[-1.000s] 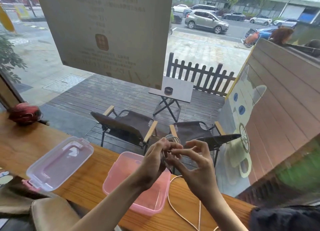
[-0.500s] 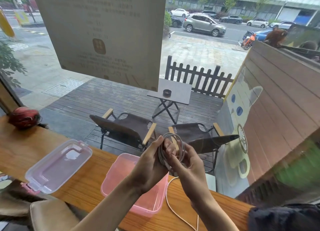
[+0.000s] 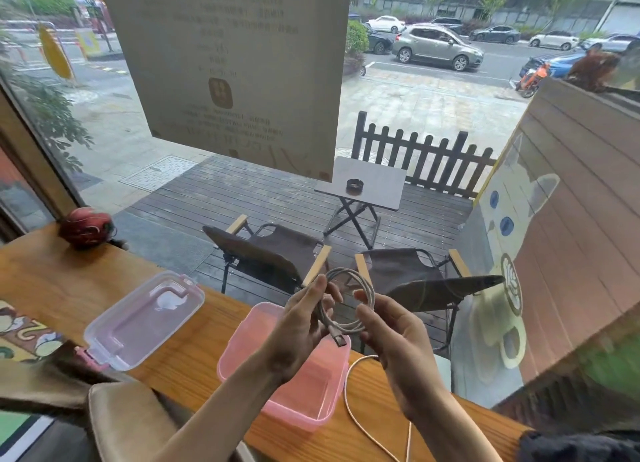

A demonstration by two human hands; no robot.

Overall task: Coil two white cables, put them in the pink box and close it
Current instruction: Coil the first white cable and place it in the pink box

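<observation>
Over pink box [image 3: 301,414]: coiled cable [image 3: 349,273] (lid [image 3: 145,319] left, loose cable [image 3: 346,389] right).

We see rows of faint print on the paper poster [image 3: 235,70] on the window, but they show through from the back and we can read none of them. Its brown emblem [image 3: 220,93] and the yellow sign [image 3: 55,51] outside are too blurred.

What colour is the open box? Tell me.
The box is translucent pink, seen best in head view.
</observation>
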